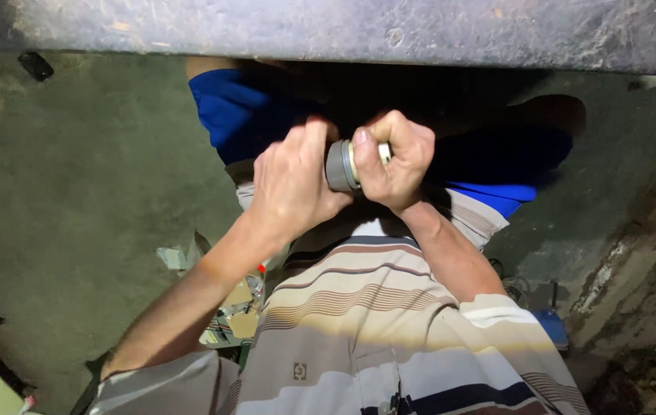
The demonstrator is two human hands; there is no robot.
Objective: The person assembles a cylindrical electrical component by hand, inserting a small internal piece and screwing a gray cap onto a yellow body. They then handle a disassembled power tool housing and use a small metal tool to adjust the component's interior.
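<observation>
Head view: stained concrete floor (74, 192) (dim)

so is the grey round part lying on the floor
No, the grey round part is held up between the left hand and the right hand, above the person's lap, not on the concrete floor.

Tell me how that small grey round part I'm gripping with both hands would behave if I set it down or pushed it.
The grey round part looks rigid: it keeps its shape between the left hand and right hand. Its cylindrical form suggests it would probably roll if laid on its side. Being small enough for fingers to cover, it is likely light, though its material is unclear.
</observation>
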